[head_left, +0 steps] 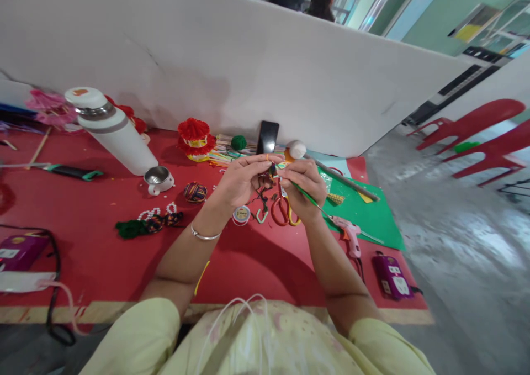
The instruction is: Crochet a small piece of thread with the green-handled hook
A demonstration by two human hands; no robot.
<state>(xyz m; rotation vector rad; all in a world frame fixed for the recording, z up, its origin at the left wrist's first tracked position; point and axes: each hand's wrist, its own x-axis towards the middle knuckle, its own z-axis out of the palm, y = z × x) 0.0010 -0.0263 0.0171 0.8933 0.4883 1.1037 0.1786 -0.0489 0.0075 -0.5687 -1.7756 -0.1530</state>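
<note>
Yarn piece (269, 176): one, dark and multicoloured, held just beyond the scissors (286, 207).
Left hand (244, 180): one grip, thumb and fingers clamped on the yarn piece, beyond and left of the scissors.
Right hand (304, 184): one grip, closed around one slim green tool (307, 195), beyond and right of the scissors.
Scissors: one pair, lying on the red desk (248, 267).
Yarn balls: two, one multicoloured (195, 191), one green (239, 142), both left of the scissors, the green farther back.
Spool (241, 215): one, left of the scissors.
Glue gun (351, 232): one, pink, right of the scissors.
Phone (268, 136): one, beyond the scissors.
Purple boxes: two, one (25, 252) far left of the scissors, one (391, 275) right.
Bottle (116, 129): one, white, far left of the scissors.
Chairs: two, red (476, 121) (491, 148), well right of the scissors.
</note>
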